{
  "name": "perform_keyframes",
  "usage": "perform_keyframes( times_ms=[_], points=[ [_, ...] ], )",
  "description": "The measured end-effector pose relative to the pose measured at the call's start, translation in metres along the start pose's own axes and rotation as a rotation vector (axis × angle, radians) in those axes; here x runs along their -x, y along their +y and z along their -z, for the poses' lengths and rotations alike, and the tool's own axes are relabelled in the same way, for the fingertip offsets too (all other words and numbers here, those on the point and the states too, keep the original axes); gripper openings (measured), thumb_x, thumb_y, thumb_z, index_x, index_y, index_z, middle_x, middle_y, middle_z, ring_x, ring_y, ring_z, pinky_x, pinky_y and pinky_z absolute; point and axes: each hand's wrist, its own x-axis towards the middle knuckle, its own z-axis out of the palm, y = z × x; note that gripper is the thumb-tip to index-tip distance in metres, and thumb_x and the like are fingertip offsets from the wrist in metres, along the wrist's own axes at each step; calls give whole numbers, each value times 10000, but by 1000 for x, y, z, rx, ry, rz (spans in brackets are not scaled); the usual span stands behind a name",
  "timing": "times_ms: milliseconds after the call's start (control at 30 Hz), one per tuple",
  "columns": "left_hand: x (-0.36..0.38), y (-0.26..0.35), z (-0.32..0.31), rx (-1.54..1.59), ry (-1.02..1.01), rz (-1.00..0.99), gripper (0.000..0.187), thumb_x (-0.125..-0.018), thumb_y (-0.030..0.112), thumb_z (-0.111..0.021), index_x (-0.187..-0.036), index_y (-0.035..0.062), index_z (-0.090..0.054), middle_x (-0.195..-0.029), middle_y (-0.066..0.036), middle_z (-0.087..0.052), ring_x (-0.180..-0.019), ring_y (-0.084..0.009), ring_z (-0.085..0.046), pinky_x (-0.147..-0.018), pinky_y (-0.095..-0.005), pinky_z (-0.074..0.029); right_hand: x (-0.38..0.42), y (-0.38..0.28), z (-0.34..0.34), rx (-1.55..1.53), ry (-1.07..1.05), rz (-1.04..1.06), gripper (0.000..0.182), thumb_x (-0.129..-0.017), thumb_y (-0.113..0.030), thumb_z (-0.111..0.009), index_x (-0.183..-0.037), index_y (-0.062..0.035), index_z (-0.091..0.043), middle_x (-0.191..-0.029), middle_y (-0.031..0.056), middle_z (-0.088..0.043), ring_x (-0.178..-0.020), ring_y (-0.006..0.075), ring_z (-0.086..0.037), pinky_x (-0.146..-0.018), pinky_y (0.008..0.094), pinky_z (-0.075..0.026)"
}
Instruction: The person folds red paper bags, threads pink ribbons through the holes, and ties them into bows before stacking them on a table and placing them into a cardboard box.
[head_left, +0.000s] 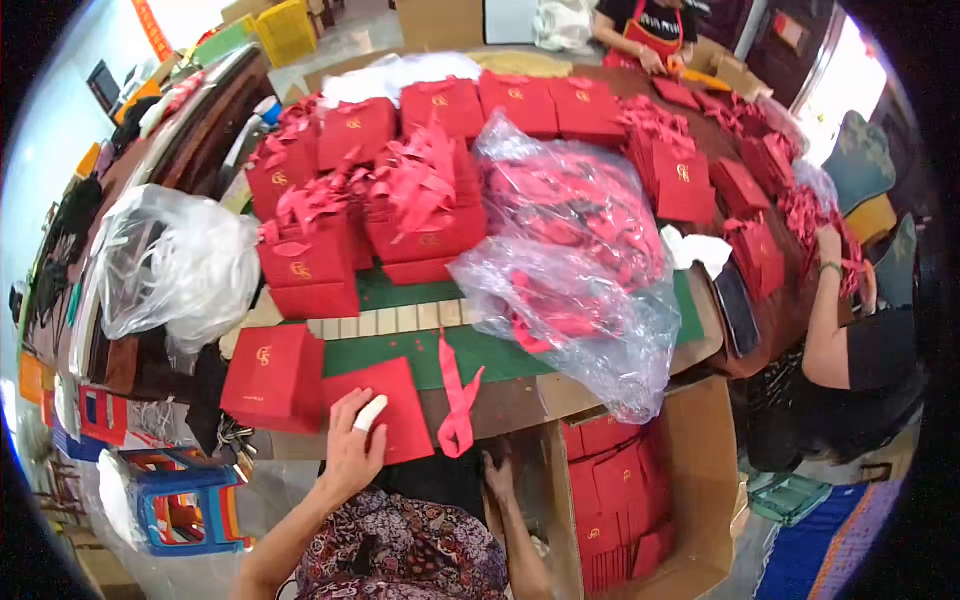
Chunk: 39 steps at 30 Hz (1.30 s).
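My left hand [357, 440] lies with its fingers stretched over a flat red paper bag [398, 405] at the table's near edge; one finger wears a white cover [370, 413]. Left of it stands a stack of red bags [268, 375] with a gold logo. To the right, a looped red ribbon [457, 400] lies by itself on the table edge. My right hand [498, 478] is low, below the table edge by my lap. Its fingers look apart, with nothing visible in them, though shadow covers part of the hand.
Stacks of red ribboned bags [425, 235] and a clear plastic sack of ribbons [580, 250] cover the table. An open carton [705, 480] of red bags stands at my right. A co-worker's arm [828, 300] reaches in at the right; another person [650, 35] works across the table.
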Motion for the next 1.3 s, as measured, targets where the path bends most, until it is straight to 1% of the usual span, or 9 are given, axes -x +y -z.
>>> perform_keyframes(
  times_ms=[133,167,467,700,800,933,1100,1233,1300],
  points=[
    [-2,-1,16,128,9,-28,422,-829,47,-686,-1240,32,-590,-1277,-186,-542,-1196,-387,-510,-1023,-450,-426,73,-110,18,273,148,358,664,-855,-60,-706,-1443,3,-403,-1429,147,-400,-1341,291,-409,-1068,389,-404],
    [-1,-2,21,146,-14,-41,429,-823,59,-700,-1238,37,-593,-1264,-180,-554,-1184,-381,-519,-1011,-444,-441,92,-136,19,28,112,278,678,-837,-22,-691,-1453,-11,-407,-1469,139,-348,-1348,271,-398,-1058,401,-425],
    [28,-13,38,122,11,-136,556,-771,250,-798,-1251,57,-595,-1337,-151,-507,-1272,-397,-447,-1042,-489,-417,127,-346,3,187,-81,770,721,-786,51,-660,-1460,-11,-409,-1472,99,-334,-1327,228,-411,-1034,377,-442],
    [43,-28,26,97,-22,-153,539,-796,272,-780,-1253,58,-592,-1334,-169,-497,-1291,-403,-425,-1054,-484,-411,63,-358,-44,109,-180,866,639,-856,101,-600,-1456,-11,-413,-1445,93,-348,-1286,215,-448,-985,339,-480],
    [42,-28,31,100,-66,-152,514,-811,273,-766,-1246,60,-595,-1336,-172,-499,-1289,-405,-426,-1053,-483,-413,25,-333,-48,225,-89,888,585,-873,16,-664,-1417,14,-450,-1412,94,-425,-1025,130,-578,-830,241,-514],
    [38,-28,31,95,-85,-157,497,-821,275,-757,-1240,62,-597,-1332,-170,-505,-1286,-401,-429,-1049,-480,-417,-4,-310,-33,290,-87,720,463,-905,-13,-645,-1348,36,-519,-1358,67,-489,-839,71,-585,-696,200,-499],
    [25,-21,38,189,-61,-153,483,-816,239,-763,-1236,67,-597,-1309,-165,-522,-1239,-392,-460,-1021,-472,-432,28,-350,-28,18,-193,631,422,-906,57,-603,-1324,15,-568,-1368,76,-511,-1145,125,-557,-885,243,-499],
    [5,-16,38,237,-83,-137,451,-812,186,-758,-1218,70,-598,-1265,-168,-544,-1163,-385,-509,-984,-460,-452,39,-412,-28,35,-243,916,439,-919,32,-594,-1356,6,-557,-1400,69,-504,-1095,131,-585,-942,264,-469],
    [-1,-15,37,223,-103,-130,457,-810,165,-755,-1226,70,-592,-1267,-171,-544,-1145,-381,-519,-974,-454,-459,43,-432,-29,-28,-246,836,422,-933,-3,-603,-1353,9,-559,-1392,72,-518,-1060,129,-599,-936,260,-468]
  ],
)
